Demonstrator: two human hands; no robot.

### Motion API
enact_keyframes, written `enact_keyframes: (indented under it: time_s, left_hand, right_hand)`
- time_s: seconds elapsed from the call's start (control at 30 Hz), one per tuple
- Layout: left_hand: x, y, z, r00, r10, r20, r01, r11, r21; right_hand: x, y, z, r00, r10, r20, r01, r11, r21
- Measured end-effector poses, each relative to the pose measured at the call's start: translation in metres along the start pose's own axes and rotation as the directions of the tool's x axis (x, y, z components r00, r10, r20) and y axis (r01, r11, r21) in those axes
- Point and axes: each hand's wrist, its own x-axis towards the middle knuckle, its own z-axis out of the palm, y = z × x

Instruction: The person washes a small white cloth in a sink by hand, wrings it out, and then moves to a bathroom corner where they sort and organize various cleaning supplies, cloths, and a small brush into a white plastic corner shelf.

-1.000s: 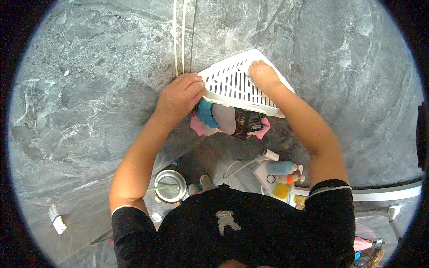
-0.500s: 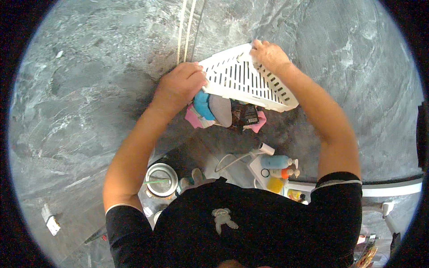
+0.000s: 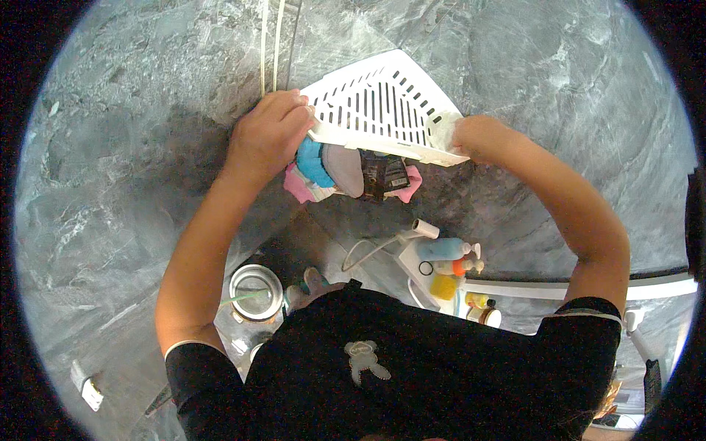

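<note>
A white slotted corner basket (image 3: 368,137), roughly triangular, is held between my two hands against the grey marbled surface. My left hand (image 3: 272,132) has its fingers closed over the basket's left corner. At the opposite corner, my right hand (image 3: 482,140) grips the right end of the rim, its fingertips partly hidden. Just below the basket's near edge is a bunch of things: a blue cloth (image 3: 316,163), a grey rounded piece (image 3: 343,170), a dark packet (image 3: 386,175) and pink cloth (image 3: 298,184). The basket hides their upper parts.
Lower down, a white shelf (image 3: 412,266) carries a blue pump bottle (image 3: 441,250), other bottles and a yellow sponge (image 3: 444,287). A white cylinder on a hose (image 3: 426,228) stands beside it. Left of my body is a round metal pot (image 3: 255,292). Pale cords (image 3: 271,51) run at top left.
My right hand has moved from the basket's far corner to its right corner. My left hand keeps its hold on the left corner. The whole view has shifted slightly.
</note>
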Motion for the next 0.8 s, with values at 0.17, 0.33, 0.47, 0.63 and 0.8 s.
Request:
enact_keyframes:
  time_s: [0.17, 0.33, 0.47, 0.63, 0.8]
  left_hand:
    - [0.000, -0.004, -0.001, 0.998, 0.025, 0.054, -0.025, 1.000, 0.000]
    - [-0.005, -0.009, -0.001, 0.997, 0.026, 0.075, -0.022, 0.998, -0.056]
    - [-0.002, -0.006, -0.001, 0.993, 0.023, 0.120, -0.016, 0.998, -0.057]
    - [-0.002, -0.005, 0.000, 0.995, 0.015, 0.099, -0.012, 1.000, -0.024]
    - [0.001, -0.005, 0.004, 0.998, 0.017, 0.069, -0.014, 0.999, -0.043]
  right_hand:
    - [0.039, 0.001, 0.013, 0.988, 0.042, 0.150, -0.057, 0.994, 0.097]
    - [0.053, -0.008, -0.009, 0.901, 0.020, 0.434, -0.151, 0.951, 0.271]
    - [0.045, -0.004, -0.011, 0.840, -0.017, 0.543, -0.396, 0.665, 0.633]
    - [0.063, -0.023, -0.031, 0.936, -0.088, 0.340, -0.139, 0.797, 0.588]
    - [0.102, -0.035, -0.046, 0.919, -0.232, 0.318, -0.151, 0.538, 0.830]
